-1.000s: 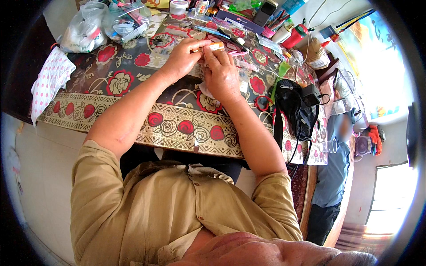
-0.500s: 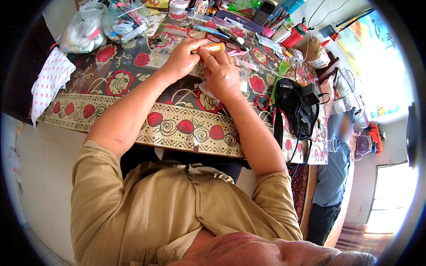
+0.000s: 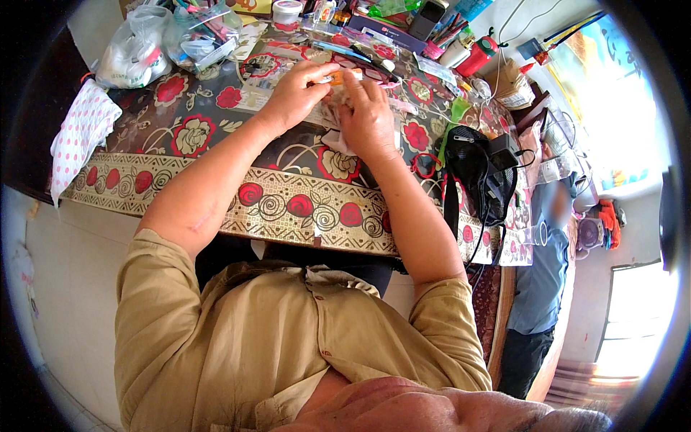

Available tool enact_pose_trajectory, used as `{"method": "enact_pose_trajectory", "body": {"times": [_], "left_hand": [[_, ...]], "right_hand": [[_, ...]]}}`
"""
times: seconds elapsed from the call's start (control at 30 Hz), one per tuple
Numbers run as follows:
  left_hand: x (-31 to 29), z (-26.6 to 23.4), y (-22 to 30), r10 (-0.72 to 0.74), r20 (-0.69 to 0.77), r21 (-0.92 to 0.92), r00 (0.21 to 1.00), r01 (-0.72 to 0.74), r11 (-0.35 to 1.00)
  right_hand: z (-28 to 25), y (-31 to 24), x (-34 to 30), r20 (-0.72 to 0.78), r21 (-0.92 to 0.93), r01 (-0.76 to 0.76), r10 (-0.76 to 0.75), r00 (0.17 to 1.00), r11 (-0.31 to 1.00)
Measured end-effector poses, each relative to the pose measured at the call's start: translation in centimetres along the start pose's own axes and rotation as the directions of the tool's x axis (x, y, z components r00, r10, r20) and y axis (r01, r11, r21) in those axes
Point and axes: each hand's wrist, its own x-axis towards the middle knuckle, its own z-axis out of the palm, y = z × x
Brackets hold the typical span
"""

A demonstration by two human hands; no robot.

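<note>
Over the middle of the patterned table, my left hand (image 3: 298,92) grips a small orange, tube-like item (image 3: 337,77) with a pale end. Its exact kind is partly hidden by my fingers. My right hand (image 3: 370,119) is closed round the other end of it, index finger along the pale tip, thumb bent below. A crumpled white piece (image 3: 335,142), perhaps paper or cloth, lies under my right wrist. Just beyond the hands rests a slim blue item (image 3: 340,50) beside a pair of glasses (image 3: 371,74).
Plastic bags (image 3: 137,54) fill the back left, near a dotted cloth (image 3: 85,129) hanging over the edge. A black bag (image 3: 479,173) lies right of my forearm. Bottles, a white tub (image 3: 287,13) and a red container (image 3: 478,57) line the back. A person in blue (image 3: 538,281) is at the right.
My right hand has shifted slightly right, and its fingers have spread along the orange item, uncovering more below it. My left hand has barely moved.
</note>
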Motion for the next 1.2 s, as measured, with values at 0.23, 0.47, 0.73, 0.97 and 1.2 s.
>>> {"method": "enact_pose_trajectory", "body": {"times": [0.23, 0.47, 0.73, 0.97, 1.2], "left_hand": [[0.2, 0.0, -0.1, -0.115, -0.010, -0.335, 0.993, 0.105, 0.936], [0.0, 0.4, -0.6, 0.078, -0.094, 0.050, 0.992, -0.074, 0.996], [0.4, 0.2, -1.1, 0.095, -0.126, 0.043, 0.988, -0.090, 0.995], [0.2, 0.2, -0.3, 0.018, -0.073, 0.018, 0.997, -0.017, 1.000], [0.2, 0.0, -0.1, -0.113, -0.109, -0.250, 0.988, 0.083, 0.965]], "right_hand": [[-0.1, -0.7, 0.1, 0.023, 0.020, 0.049, -0.050, 0.999, 0.999], [-0.3, 0.5, 0.1, -0.028, -0.039, -0.064, 0.063, 0.998, 0.997], [-0.1, -1.3, 0.1, 0.032, 0.037, 0.051, -0.052, 0.998, 0.998], [-0.4, 1.1, 0.1, 0.006, -0.060, -0.139, 0.140, 0.990, 0.988], [-0.6, -0.2, 0.0, 0.012, -0.036, -0.104, 0.105, 0.994, 0.994]]}}
